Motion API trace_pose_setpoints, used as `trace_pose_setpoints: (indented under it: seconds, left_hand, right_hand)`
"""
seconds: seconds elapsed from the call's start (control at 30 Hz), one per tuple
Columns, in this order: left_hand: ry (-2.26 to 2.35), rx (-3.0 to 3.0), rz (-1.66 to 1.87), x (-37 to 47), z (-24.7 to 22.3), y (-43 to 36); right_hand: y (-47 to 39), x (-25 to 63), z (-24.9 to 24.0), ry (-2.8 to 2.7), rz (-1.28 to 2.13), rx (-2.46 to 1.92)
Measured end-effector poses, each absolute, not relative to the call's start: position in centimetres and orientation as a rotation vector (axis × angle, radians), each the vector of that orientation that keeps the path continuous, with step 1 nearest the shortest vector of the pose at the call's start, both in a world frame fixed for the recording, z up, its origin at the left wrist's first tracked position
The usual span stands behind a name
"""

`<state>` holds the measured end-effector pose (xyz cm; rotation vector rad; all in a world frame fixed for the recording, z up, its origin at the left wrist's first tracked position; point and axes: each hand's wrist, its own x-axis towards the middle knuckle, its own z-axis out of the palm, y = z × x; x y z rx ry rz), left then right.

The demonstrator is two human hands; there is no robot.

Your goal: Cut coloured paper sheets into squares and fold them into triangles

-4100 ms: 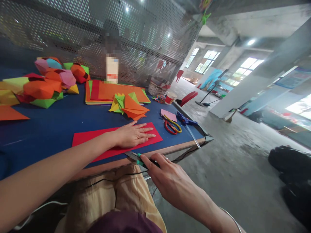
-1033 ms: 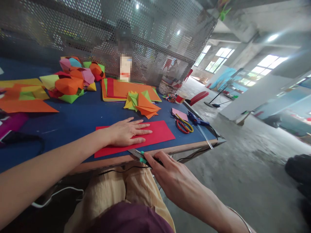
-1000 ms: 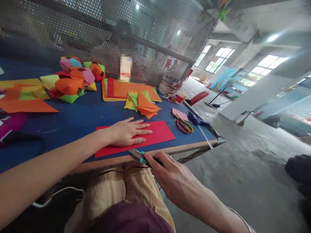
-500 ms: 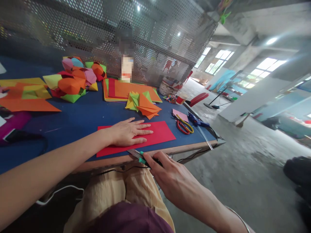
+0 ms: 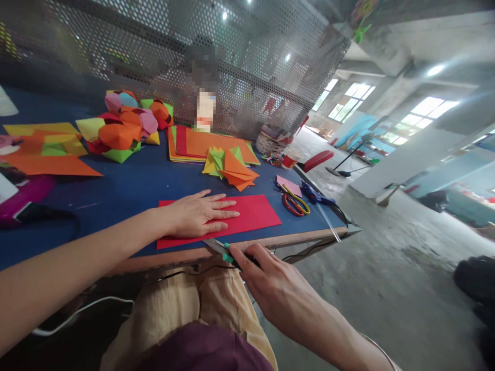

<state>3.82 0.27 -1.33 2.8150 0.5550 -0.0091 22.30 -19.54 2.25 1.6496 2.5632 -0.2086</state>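
A folded-looking red paper (image 5: 255,211) lies on the blue table (image 5: 127,183) near its front edge. My left hand (image 5: 199,214) rests flat on the left half of this paper, fingers spread, holding nothing. In my right hand (image 5: 263,265), at the table's front edge, is a utility knife (image 5: 226,252) with green parts. Its blade points left and its tip is by the paper's lower edge, just below my left hand. Whether the blade is under the paper or beside it, I cannot tell.
Folded paper shapes (image 5: 119,129) and a stack of coloured sheets (image 5: 209,143) lie behind the paper. Scissors (image 5: 296,202), a blue glue gun (image 5: 317,195) and a paper cup (image 5: 290,158) are on the right. A perforated metal screen (image 5: 154,56) stands behind.
My left hand has slid slightly to the left over the red paper. The knife in my right hand stays almost where it was. The whole view has shifted a little.
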Motion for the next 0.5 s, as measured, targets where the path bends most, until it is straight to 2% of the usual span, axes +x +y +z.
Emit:
trace_pose_setpoints:
  seconds: [0.5]
  left_hand:
    - [0.603, 2.786, -0.039, 1.9, -1.5, 0.2]
  right_hand:
    - [-19.8, 22.4, 1.8, 2.615, -0.164, 1.654]
